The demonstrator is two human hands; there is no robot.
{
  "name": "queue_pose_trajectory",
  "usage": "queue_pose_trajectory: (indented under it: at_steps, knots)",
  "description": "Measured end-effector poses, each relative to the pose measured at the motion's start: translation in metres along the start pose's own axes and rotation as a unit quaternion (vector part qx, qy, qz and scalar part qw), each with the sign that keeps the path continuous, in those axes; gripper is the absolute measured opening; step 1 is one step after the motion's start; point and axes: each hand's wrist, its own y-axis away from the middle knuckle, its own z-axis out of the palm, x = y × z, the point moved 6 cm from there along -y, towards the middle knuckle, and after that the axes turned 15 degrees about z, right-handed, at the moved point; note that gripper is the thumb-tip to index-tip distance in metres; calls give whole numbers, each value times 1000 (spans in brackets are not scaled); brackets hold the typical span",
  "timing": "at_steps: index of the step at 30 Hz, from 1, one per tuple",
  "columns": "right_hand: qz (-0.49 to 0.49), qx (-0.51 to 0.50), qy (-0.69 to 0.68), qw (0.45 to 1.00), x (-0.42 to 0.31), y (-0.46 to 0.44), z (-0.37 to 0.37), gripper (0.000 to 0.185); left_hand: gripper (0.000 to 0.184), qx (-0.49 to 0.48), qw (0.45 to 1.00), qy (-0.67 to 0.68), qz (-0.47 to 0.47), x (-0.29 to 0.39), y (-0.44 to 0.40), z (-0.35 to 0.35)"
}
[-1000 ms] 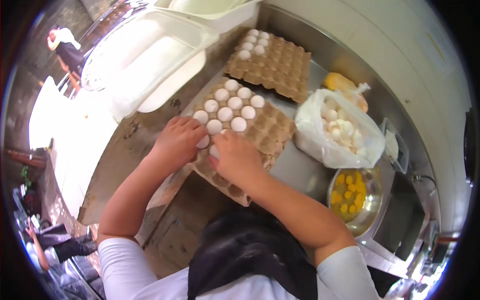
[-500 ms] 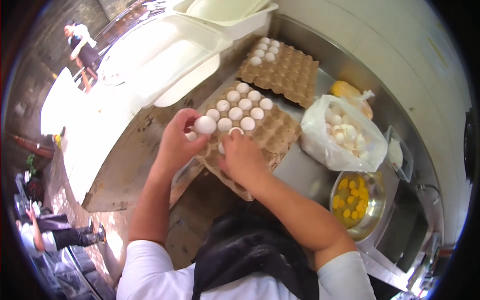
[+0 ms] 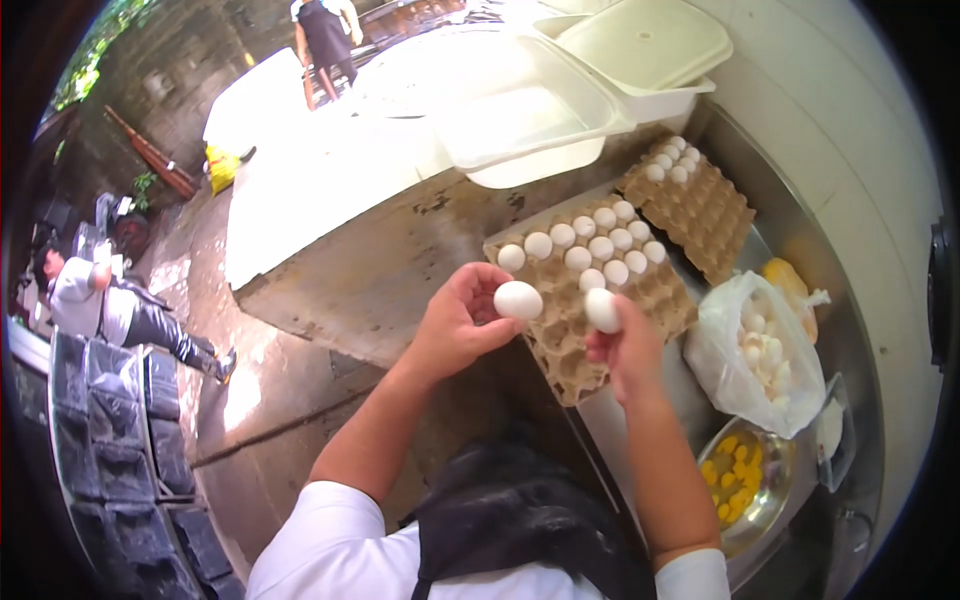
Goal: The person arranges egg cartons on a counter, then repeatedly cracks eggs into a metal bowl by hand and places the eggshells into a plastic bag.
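Note:
My left hand (image 3: 462,322) is closed around a white egg (image 3: 518,300), held between thumb and fingers near the left side of a cardboard egg tray (image 3: 655,300). Above the same tray, a second egg (image 3: 602,311) is pinched in my right hand (image 3: 637,352). Several white eggs (image 3: 601,247) fill the far cups of this tray, and its near cups are bare. A large steel bowl (image 3: 783,478) with yolks and egg white stands to the right of my right forearm. Behind it, a clear plastic bag (image 3: 715,345) holds what look like eggshells.
Another egg tray (image 3: 712,222) with several eggs lies farther back. A yellowish bag (image 3: 790,278) and a small clear container (image 3: 838,455) sit by the wall. White plastic tubs (image 3: 540,120) stand on the ledge. Two people are at left, one by black crates (image 3: 110,390).
My right hand has come up from the tray with an egg. My left hand still holds its egg. The view has turned left, shifting the scene rightward.

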Motion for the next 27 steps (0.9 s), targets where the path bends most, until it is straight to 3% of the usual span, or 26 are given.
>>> queue_pose_trajectory:
  at_steps: [1, 3, 5, 9, 11, 13, 17, 19, 21, 23, 24, 25, 27]
  knots:
    - [2, -3, 2, 1000, -2, 11, -7, 35, 45, -8, 1000, 20, 0, 2, 4, 4]
    - [123, -222, -141, 957, 5, 39, -3, 46, 44, -12, 999, 52, -2, 2, 9, 13]
    - [133, -243, -165, 947, 5, 69, -18, 51, 46, -20, 991, 126, -48, 4, 15, 33]
    - [49, -108, -160, 980, 6, 134, -72, 43, 48, -99, 959, 230, -130, -13, 23, 86]
    - [-25, -30, -143, 989, 17, 168, -114, 44, 49, -103, 916, 330, -203, -28, 31, 121]
    - [-61, 22, -174, 983, 39, 203, -159, 45, 49, -128, 897, 349, -238, -38, 39, 157]
    - [-146, 149, -295, 932, 94, 285, -228, 45, 30, -189, 862, 348, -318, -59, 54, 214]
    - [-206, 363, -260, 871, 128, 333, -254, 43, 27, -227, 881, 268, -318, -64, 57, 236]
    - [-238, 465, -252, 814, 170, 364, -269, 41, 27, -275, 867, 251, -331, -66, 62, 262]
    - [-205, 686, -84, 693, 209, 392, -276, 46, 27, -314, 860, 229, -331, -67, 67, 284]
    - [-263, 697, -72, 663, 244, 391, -287, 52, 27, -326, 856, 229, -330, -66, 69, 295]
    - [-259, 711, -82, 649, 261, 394, -288, 52, 28, -335, 854, 229, -327, -65, 71, 307]
    - [-196, 764, 136, 599, 263, 394, -275, 46, 31, -362, 838, 229, -337, -58, 80, 330]
